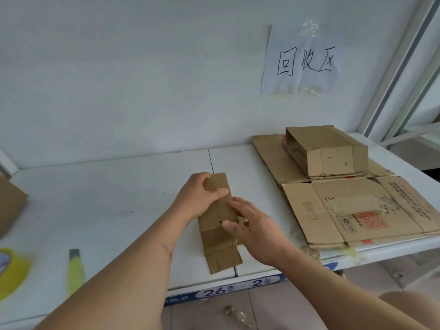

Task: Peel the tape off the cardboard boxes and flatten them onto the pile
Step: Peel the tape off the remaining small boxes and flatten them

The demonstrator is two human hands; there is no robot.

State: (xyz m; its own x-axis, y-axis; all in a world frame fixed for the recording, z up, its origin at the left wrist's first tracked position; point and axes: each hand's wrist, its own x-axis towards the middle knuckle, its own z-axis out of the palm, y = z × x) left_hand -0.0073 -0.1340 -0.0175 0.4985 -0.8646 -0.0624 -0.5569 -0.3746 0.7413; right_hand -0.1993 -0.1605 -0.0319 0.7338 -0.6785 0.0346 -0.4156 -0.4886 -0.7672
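A small brown cardboard box (220, 241) lies lengthwise on the white shelf (107, 198), mostly pressed flat, with its flaps spread at the near end. My left hand (198, 196) grips its far end, thumb laid across the top. My right hand (252, 225) rests on its right side with the fingers spread over a flap. To the right lies the pile of flattened cardboard (357, 210), and a half-collapsed box (326, 150) sits on top of its far part.
A yellow tape roll (10, 270) and a yellow utility knife (75, 270) lie at the shelf's near left. Another brown box (10, 206) pokes in at the left edge. A paper sign (302, 60) is taped to the wall. Tape scraps lie on the floor below.
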